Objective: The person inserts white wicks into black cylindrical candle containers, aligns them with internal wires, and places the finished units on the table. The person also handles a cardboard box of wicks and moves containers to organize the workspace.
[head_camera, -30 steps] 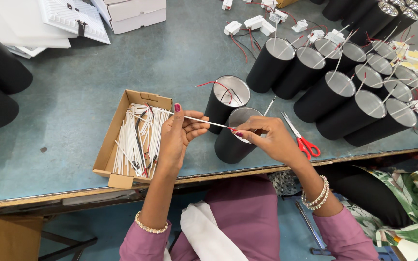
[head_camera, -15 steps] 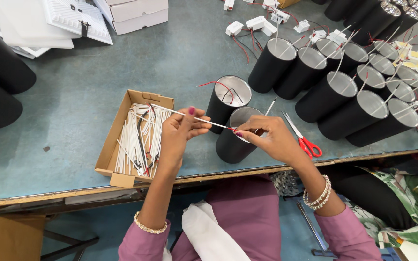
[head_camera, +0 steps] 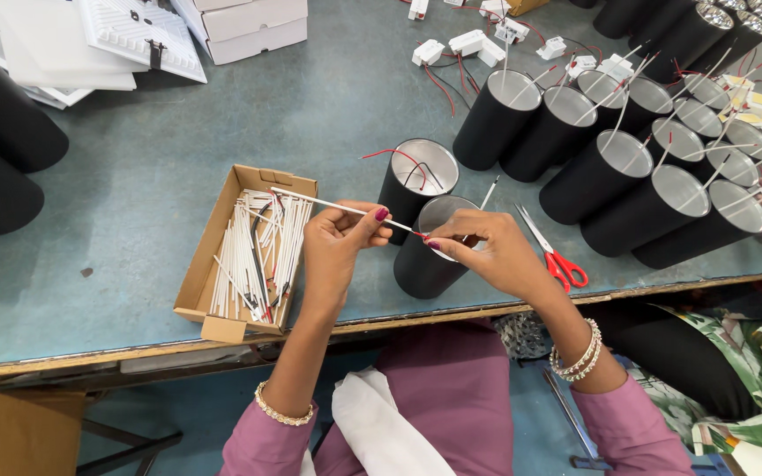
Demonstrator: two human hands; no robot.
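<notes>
White sleeving tube [head_camera: 328, 204] was pinched in the left hand [head_camera: 339, 242], the right hand [head_camera: 487, 251] gripping a thin wire [head_camera: 409, 230] at its end, above an open black cylinder [head_camera: 425, 251]. Beside them, a cardboard box [head_camera: 213, 264] held many more white tubes [head_camera: 249, 256]; further black cylinders [head_camera: 628, 167] on the surface [head_camera: 134, 203] held wires.

Blue-grey worktable [head_camera: 222, 132], teal floor [head_camera: 160, 405]

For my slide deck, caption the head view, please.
Both hands, left hand and right hand, hold a thin white sleeve over black cylinders.
</notes>
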